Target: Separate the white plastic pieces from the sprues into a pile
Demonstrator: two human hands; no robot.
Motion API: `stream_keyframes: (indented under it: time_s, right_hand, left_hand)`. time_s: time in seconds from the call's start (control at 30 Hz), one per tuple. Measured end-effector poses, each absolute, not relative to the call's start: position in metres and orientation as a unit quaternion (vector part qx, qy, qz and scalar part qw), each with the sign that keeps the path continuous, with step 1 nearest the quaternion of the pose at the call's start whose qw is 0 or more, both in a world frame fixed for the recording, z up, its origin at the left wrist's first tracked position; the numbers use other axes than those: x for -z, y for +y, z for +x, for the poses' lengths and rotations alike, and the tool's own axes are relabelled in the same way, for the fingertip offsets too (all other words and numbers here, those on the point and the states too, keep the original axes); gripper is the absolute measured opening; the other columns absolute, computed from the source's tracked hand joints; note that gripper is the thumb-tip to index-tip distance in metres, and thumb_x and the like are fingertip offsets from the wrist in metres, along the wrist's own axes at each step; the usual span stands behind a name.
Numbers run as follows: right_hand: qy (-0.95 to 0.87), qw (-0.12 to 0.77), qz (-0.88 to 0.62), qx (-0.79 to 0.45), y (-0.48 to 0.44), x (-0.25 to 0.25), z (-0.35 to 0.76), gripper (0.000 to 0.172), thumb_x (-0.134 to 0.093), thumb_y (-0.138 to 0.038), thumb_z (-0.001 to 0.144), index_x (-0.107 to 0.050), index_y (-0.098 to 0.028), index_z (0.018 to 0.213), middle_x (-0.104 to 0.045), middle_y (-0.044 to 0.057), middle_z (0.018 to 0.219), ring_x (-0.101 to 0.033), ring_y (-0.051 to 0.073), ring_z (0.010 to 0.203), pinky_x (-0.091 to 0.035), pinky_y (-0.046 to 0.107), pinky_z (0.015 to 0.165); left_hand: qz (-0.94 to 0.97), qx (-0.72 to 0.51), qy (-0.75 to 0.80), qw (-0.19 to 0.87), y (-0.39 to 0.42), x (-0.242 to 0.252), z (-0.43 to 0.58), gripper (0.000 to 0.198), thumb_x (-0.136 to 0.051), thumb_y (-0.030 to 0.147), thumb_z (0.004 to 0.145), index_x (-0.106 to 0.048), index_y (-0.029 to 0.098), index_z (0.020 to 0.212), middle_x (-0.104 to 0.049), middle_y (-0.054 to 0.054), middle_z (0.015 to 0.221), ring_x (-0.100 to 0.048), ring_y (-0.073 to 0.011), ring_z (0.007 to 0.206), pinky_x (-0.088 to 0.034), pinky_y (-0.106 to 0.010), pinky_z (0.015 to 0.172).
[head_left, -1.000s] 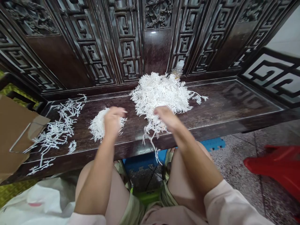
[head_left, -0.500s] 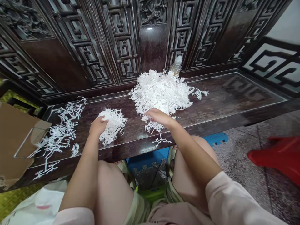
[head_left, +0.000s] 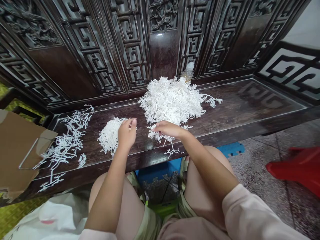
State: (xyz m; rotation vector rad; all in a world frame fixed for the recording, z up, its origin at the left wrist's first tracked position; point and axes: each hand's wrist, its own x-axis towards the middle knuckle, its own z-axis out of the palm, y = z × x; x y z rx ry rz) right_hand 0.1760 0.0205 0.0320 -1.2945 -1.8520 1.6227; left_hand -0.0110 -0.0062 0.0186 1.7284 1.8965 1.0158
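My right hand is closed on a white branched plastic piece, its feathery tips poking out past the fingers. Just below it, a white branching stem hangs over the bench's front edge. My left hand is raised at the right side of a small heap of white sprigs, fingers curled towards the thumb; whether anything sits between them is hidden. Behind my right hand rises a large heap of white feathery branches.
Bare-looking white stems lie tangled on the bench's left end, beside a cardboard box. A clear bottle stands behind the large heap. The dark wooden bench has a carved back. A red object is at far right.
My left hand has moved right, off the small heap and towards my right hand. The right hand stays almost in place, with the white piece in its fingers.
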Motion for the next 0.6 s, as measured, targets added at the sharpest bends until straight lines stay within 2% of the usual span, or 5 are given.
stream_keyframes:
  time_s: [0.1, 0.23, 0.37, 0.47, 0.6]
  right_hand:
    - [-0.712, 0.151, -0.432, -0.533, 0.021, -0.029, 0.177, 0.021, -0.047, -0.032, 0.071, -0.052, -0.015, 0.06, -0.046, -0.002, 0.054, -0.039, 0.008, 0.051, -0.029, 0.023, 0.052]
    - [-0.782, 0.144, -0.439, -0.419, 0.021, -0.025, 0.175, 0.017, -0.043, -0.025, 0.072, -0.052, -0.015, 0.061, -0.044, -0.002, 0.056, -0.039, 0.008, 0.052, -0.027, 0.022, 0.052]
    - [-0.787, 0.17, -0.493, -0.33, 0.017, -0.021, 0.169, 0.013, -0.046, -0.023, 0.072, -0.055, -0.015, 0.076, -0.053, 0.001, 0.069, -0.045, 0.01, 0.06, -0.029, 0.021, 0.055]
    - [-0.769, 0.18, -0.545, -0.28, 0.016, -0.018, 0.163, 0.021, -0.049, -0.021, 0.072, -0.055, -0.016, 0.091, -0.058, 0.004, 0.078, -0.049, 0.012, 0.066, -0.032, 0.022, 0.058]
    - [-0.76, 0.202, -0.562, -0.256, 0.016, -0.017, 0.162, 0.024, -0.049, -0.017, 0.071, -0.055, -0.016, 0.095, -0.061, 0.005, 0.08, -0.052, 0.013, 0.068, -0.034, 0.023, 0.06]
  left_hand:
    - [0.685, -0.376, 0.569, 0.257, -0.014, -0.025, 0.013, 0.035, -0.039, 0.04, 0.081, -0.06, 0.019, 0.099, -0.058, -0.005, 0.092, -0.052, -0.0177, 0.086, -0.04, -0.029, 0.077]
    - [0.727, -0.336, 0.55, 0.239, -0.019, -0.022, 0.027, 0.027, -0.049, 0.034, 0.076, -0.061, 0.021, 0.095, -0.056, -0.005, 0.088, -0.052, -0.017, 0.081, -0.039, -0.03, 0.075]
    - [0.674, -0.359, 0.606, 0.225, -0.013, -0.006, 0.027, 0.023, -0.054, 0.033, 0.073, -0.057, 0.019, 0.091, -0.053, -0.003, 0.08, -0.051, -0.0146, 0.071, -0.041, -0.028, 0.066]
    - [0.64, -0.396, 0.607, 0.254, -0.007, 0.006, 0.031, 0.018, -0.054, 0.029, 0.072, -0.052, 0.019, 0.086, -0.054, -0.001, 0.072, -0.051, -0.0132, 0.065, -0.041, -0.027, 0.063]
    - [0.61, -0.467, 0.572, 0.289, 0.0, 0.017, 0.039, 0.02, -0.053, 0.022, 0.072, -0.05, 0.02, 0.091, -0.057, -0.003, 0.084, -0.054, -0.0137, 0.077, -0.041, -0.028, 0.072]
